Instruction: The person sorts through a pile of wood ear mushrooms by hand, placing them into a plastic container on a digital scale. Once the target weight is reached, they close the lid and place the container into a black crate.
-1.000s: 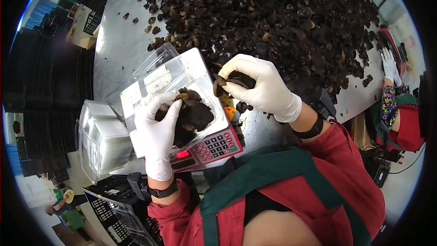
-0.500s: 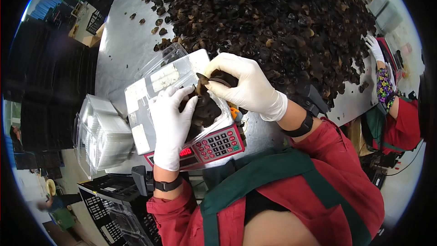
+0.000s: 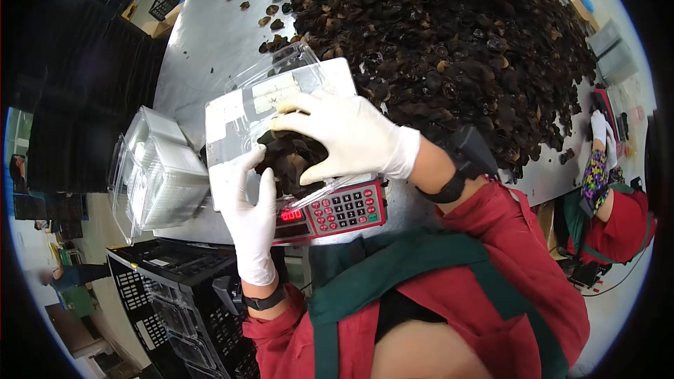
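Observation:
Dark wood ear mushrooms (image 3: 291, 163) lie heaped in a clear plastic clamshell box (image 3: 330, 186) on a digital scale (image 3: 330, 215) with a red-edged keypad. My right hand (image 3: 344, 133), in a white glove, arches over the heap, fingers spread along its far side and thumb near its front right. At the left side of the box is my gloved left hand (image 3: 249, 200), thumb and forefinger apart beside the mushrooms. The box's clear lid (image 3: 270, 70) tilts back behind. Part of the heap is hidden under my right hand.
A great pile of wood ear mushrooms (image 3: 449, 49) covers much of the metal table (image 3: 200, 49). Nested clear boxes (image 3: 165, 182) stand left of the scale. Below them are black crates (image 3: 175, 288). A co-worker's gloved hands (image 3: 602, 130) are at the right.
My right hand has moved left and down from holding a mushroom piece, and its fingers have spread over the heap. My left hand has shifted slightly down and left. The view has shifted.

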`<state>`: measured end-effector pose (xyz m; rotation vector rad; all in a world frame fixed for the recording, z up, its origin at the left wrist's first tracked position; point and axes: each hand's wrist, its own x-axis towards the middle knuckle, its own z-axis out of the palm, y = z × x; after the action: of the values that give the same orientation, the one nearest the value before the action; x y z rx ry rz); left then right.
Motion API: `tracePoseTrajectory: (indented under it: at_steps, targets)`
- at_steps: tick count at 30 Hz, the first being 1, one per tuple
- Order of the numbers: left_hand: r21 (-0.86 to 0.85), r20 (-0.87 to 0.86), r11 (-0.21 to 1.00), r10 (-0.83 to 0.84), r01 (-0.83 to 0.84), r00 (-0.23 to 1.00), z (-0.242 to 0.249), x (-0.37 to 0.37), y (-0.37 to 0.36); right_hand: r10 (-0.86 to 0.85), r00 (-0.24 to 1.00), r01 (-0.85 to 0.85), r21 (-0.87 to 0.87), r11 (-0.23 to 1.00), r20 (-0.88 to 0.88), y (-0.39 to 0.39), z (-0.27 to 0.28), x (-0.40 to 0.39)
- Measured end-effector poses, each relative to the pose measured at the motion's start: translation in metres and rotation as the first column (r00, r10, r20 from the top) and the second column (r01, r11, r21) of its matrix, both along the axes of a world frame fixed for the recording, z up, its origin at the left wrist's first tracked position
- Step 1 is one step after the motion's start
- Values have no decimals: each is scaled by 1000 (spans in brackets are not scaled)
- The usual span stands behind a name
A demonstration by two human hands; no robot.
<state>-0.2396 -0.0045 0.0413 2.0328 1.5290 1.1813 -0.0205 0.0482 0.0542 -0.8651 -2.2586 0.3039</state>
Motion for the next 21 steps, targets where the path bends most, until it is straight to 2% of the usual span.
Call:
tracePoseTrajectory:
  at_steps: [2, 4, 5, 6, 8, 9, 10, 12, 13, 14, 17, 21]
  targets:
    - [42, -46, 999, -14, 16, 999, 0, 0, -3, 26, 999, -29, -91, 995, -36, -3, 10, 10]
    - [72, -37, 997, -31, 33, 999, -3, -2, -4, -19, 996, 2, -201, 980, -84, -2, 7, 17]
    - [72, -33, 997, -27, 30, 999, -3, -4, -4, -51, 991, 27, -195, 980, -122, -1, 3, 20]
    - [67, 21, 998, -20, 19, 1000, -3, -6, -3, -94, 964, 34, -232, 972, -250, -2, 1, 21]
    - [31, 132, 1000, 3, -7, 991, 1, -7, -5, -207, 924, 41, -454, 890, -322, -7, 7, 27]
    - [23, 158, 1000, 15, -19, 987, 3, -9, -5, -345, 861, 25, -645, 764, -375, -14, 17, 26]
    - [15, 182, 999, 27, -31, 983, 5, -13, -4, -389, 845, 24, -699, 714, -368, -11, 12, 28]
    - [5, 262, 998, 62, -66, 963, 6, -21, -2, -395, 774, -51, -671, 740, -495, -6, 2, 27]
    - [4, 289, 996, 86, -91, 953, 10, -23, -2, -435, 768, -54, -725, 687, -470, -9, 3, 30]
    - [-1, 313, 993, 114, -120, 943, 16, -26, -2, -448, 702, -165, -738, 654, -554, -11, 6, 30]
    - [66, 288, 984, 141, -166, 947, 26, -36, -3, -489, 619, -239, -741, 628, -615, -15, 9, 38]
    - [84, 280, 974, 181, -212, 943, 37, -41, -5, -491, 625, -191, -728, 658, -607, -22, 2, 50]
